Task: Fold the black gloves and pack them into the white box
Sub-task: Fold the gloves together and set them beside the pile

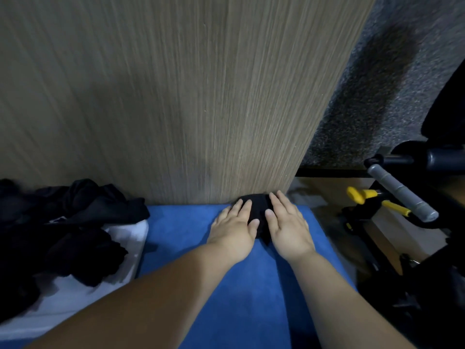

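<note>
Both hands, the left hand (234, 229) and the right hand (289, 226), lie flat with straight fingers on a black glove (258, 207) at the far edge of the blue mat (181, 230), against the wooden panel (176, 96). The hands cover most of the glove, so its folds can't be made out. At the mat's left edge, a heap of black gloves (75, 217) hides much of the white box (83, 295).

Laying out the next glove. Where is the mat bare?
Free: blue mat between the white box and the left hand. Crowded: by the wooden panel, where the right hand too presses a black glove; the box is heaped with gloves.
</note>
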Demonstrator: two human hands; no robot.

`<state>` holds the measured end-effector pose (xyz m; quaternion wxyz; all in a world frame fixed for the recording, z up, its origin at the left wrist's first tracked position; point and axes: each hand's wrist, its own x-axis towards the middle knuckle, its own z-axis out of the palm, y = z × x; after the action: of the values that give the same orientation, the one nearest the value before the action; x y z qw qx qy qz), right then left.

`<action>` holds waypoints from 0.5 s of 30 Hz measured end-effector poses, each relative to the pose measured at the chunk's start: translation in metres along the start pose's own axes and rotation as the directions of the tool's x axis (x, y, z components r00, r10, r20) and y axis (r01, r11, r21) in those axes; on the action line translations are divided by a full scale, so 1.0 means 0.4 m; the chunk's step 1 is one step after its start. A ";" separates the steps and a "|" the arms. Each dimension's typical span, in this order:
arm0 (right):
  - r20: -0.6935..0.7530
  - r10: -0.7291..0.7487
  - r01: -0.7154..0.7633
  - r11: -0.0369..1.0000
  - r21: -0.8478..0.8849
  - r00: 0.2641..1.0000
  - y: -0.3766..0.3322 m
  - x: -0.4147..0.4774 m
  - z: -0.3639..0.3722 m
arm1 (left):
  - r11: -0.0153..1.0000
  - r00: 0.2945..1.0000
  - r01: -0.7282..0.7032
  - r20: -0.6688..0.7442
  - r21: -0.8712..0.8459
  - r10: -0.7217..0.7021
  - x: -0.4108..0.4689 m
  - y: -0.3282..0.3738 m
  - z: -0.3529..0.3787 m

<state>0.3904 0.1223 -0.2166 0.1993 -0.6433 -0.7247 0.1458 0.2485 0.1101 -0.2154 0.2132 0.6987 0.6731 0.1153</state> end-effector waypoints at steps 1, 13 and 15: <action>-0.029 0.001 -0.001 1.000 0.005 1.000 -0.004 -0.010 -0.006 | 1.000 1.000 -0.002 0.008 -0.016 0.002 -0.018 -0.008 -0.007; -0.173 -0.116 0.176 0.903 0.391 0.978 -0.250 -0.231 0.103 | 0.984 0.856 -0.084 -0.494 0.155 0.151 -0.370 -0.255 -0.088; -0.017 -0.094 0.089 0.849 0.520 0.995 -0.314 -0.256 0.135 | 0.991 0.785 -0.048 -0.609 0.126 0.116 -0.416 -0.317 -0.097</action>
<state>0.2642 0.0068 -0.2156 0.3690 -0.5296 -0.6889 0.3297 0.1068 -0.0486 -0.2176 -0.0591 0.6618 0.6799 0.3105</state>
